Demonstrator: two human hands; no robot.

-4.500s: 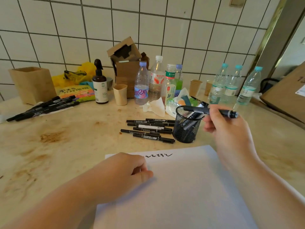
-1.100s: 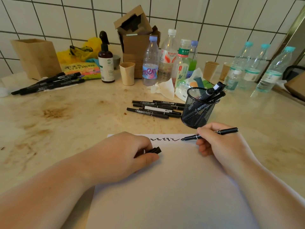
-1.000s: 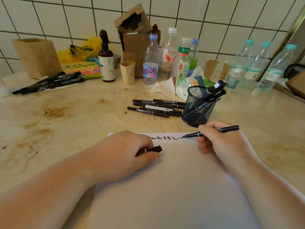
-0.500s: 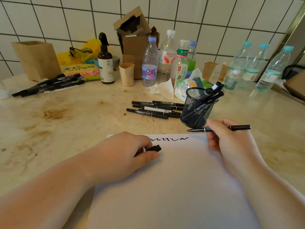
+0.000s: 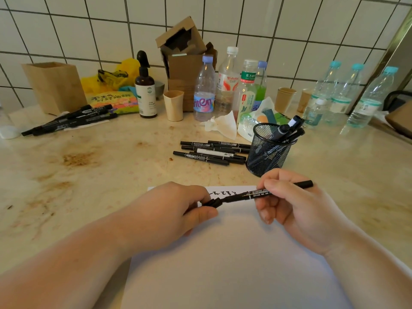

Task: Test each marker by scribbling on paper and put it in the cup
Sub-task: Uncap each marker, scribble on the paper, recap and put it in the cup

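My right hand (image 5: 296,208) grips a thin black marker (image 5: 287,188) lying level over the top edge of the white paper (image 5: 234,253). My left hand (image 5: 169,215) pinches the black cap (image 5: 214,202), and the marker's tip end meets that cap. A row of black scribbles (image 5: 223,193) runs along the paper's top edge. Just beyond my right hand stands the black mesh cup (image 5: 267,152) with several markers leaning in it. Several more black markers (image 5: 211,151) lie side by side left of the cup.
Another bunch of black markers (image 5: 69,120) lies at the far left near a brown paper bag (image 5: 54,85). Bottles (image 5: 205,88), paper cups (image 5: 174,104), a crumpled tissue (image 5: 223,126) and a cardboard box (image 5: 182,54) line the tiled wall. More water bottles (image 5: 370,97) stand at the right.
My right hand lifted the marker off the paper after the scribble and brought its tip leftward to the cap held in my left hand. The left hand rose slightly to meet it.
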